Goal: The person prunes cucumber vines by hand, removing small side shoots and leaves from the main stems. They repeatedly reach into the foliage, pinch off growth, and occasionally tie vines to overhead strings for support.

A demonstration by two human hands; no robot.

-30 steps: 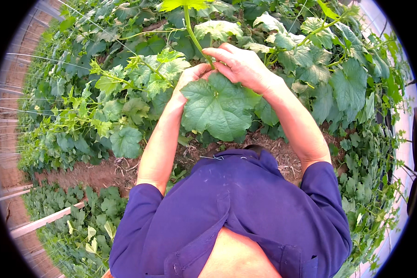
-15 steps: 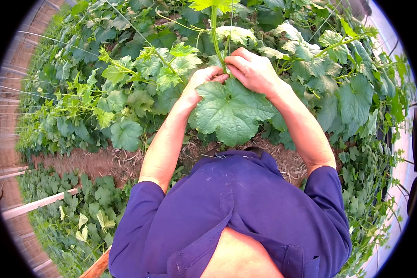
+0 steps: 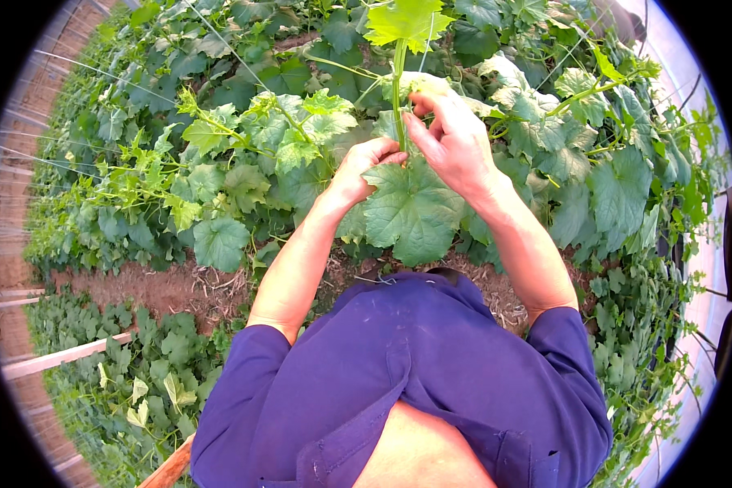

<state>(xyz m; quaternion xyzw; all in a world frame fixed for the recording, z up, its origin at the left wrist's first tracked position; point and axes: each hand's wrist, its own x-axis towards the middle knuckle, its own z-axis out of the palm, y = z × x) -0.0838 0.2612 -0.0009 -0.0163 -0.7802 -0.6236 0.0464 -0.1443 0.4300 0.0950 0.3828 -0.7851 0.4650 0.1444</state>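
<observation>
Both hands are meeting at the stem (image 3: 398, 89), which is rising upright among the vines. The left hand (image 3: 366, 167) is pinching the stem just above the big leaf (image 3: 413, 211), fingers curled closed on it. The right hand (image 3: 451, 138) is gripping the stem just above the left, fingers (image 3: 419, 134) wrapped around. Bare soil (image 3: 171, 289) is lying below the leaf.

No packages, labels, signs or screens show anywhere in this view.

Head view, steeply down, close
</observation>
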